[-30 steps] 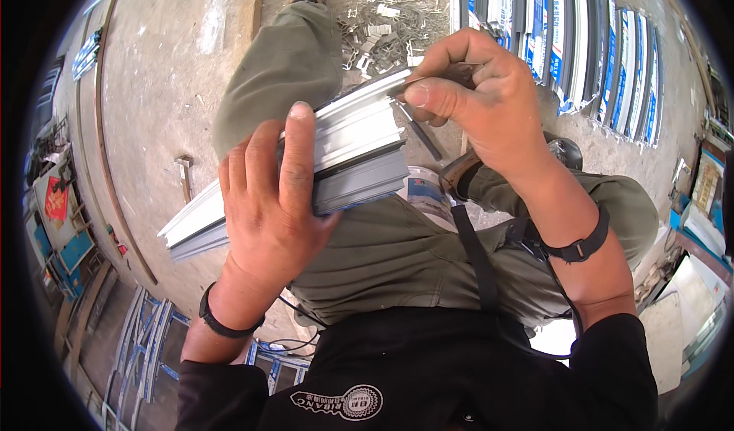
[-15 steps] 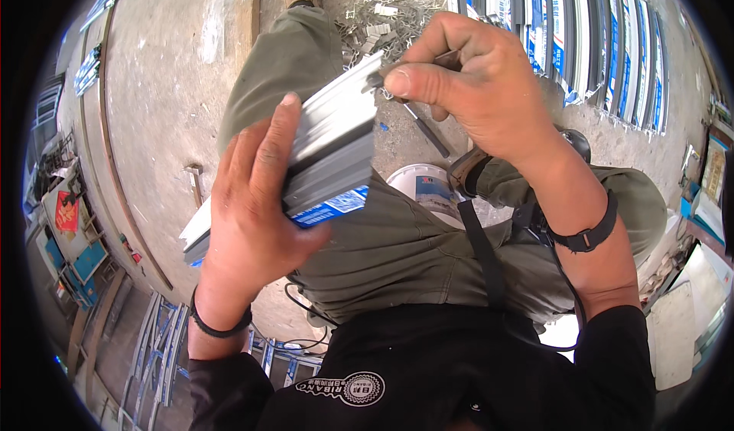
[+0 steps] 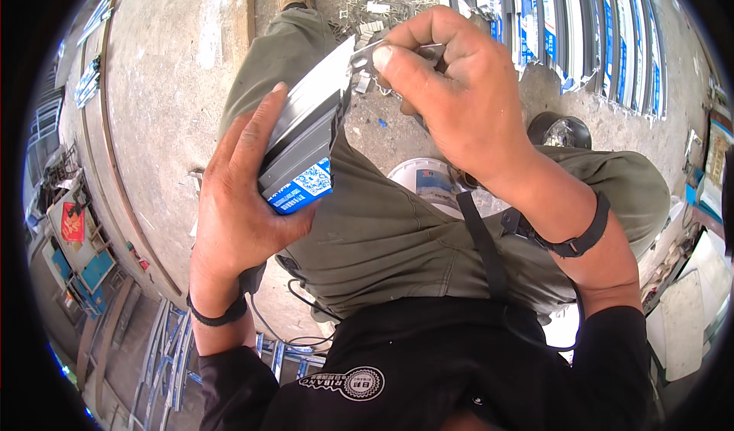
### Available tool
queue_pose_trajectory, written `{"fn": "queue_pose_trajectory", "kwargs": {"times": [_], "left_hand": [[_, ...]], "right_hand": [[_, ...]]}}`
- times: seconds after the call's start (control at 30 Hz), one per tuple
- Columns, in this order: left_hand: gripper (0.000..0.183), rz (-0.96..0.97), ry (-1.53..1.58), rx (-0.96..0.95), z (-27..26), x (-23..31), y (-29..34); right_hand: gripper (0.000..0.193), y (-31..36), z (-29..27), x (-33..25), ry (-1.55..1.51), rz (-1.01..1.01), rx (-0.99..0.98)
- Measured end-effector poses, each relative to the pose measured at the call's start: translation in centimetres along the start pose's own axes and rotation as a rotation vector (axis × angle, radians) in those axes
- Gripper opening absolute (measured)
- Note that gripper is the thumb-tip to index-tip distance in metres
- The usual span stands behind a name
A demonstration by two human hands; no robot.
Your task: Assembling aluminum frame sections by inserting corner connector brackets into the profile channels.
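Note:
My left hand point(image 3: 235, 190) is closed around a metal profile point(image 3: 302, 137), ribbed in silver and grey, with blue printed film along its lower side. The profile tilts up toward my right hand, its cut end facing right. In my right hand point(image 3: 470, 95), the thumb and bent forefinger pinch a flat grey metal piece point(image 3: 361, 59) with a hole or slot. This piece sits at the upper corner of the profile's cut end; whether it is a tool or a fitting I cannot tell. My fingers hide part of it.
Metal scraps point(image 3: 371, 3) litter the ground ahead. Blue-filmed profiles point(image 3: 547, 26) lie in rows at the upper right. A white bucket point(image 3: 422, 173) stands between my legs, with a dark round container point(image 3: 562, 131) beside my right knee. Filmed frames point(image 3: 157, 362) lie at the lower left.
The profile has shifted left and its cut end has turned more toward me. My right hand has moved slightly left with the metal piece, which now shows more of its flat face.

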State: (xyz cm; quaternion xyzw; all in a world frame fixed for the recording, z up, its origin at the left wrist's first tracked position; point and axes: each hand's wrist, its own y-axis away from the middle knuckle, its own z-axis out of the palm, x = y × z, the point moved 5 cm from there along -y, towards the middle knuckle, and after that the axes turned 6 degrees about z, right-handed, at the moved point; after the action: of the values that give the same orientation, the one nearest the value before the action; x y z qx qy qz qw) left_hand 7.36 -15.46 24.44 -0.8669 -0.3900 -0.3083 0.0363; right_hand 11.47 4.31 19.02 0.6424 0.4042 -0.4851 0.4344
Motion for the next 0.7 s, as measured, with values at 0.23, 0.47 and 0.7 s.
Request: {"fn": "queue_pose_trajectory", "kwargs": {"times": [0.23, 0.47, 0.7], "left_hand": [[0.094, 0.006, -0.028, 0.003, 0.2, -0.2, 0.0], [0.093, 0.040, -0.124, -0.013, 0.3, 0.0, 0.2], [0.089, 0.080, -0.105, -0.017, 0.3, 0.1, -0.1]], "right_hand": [[0.015, -0.2, 0.1, 0.0, 0.013, -0.019, 0.027], [0.015, -0.9, 0.4, -0.3, 0.131, -0.093, -0.082], [0.026, -2.5, 0.8, 1.0, -0.113, 0.170, -0.459]]}}
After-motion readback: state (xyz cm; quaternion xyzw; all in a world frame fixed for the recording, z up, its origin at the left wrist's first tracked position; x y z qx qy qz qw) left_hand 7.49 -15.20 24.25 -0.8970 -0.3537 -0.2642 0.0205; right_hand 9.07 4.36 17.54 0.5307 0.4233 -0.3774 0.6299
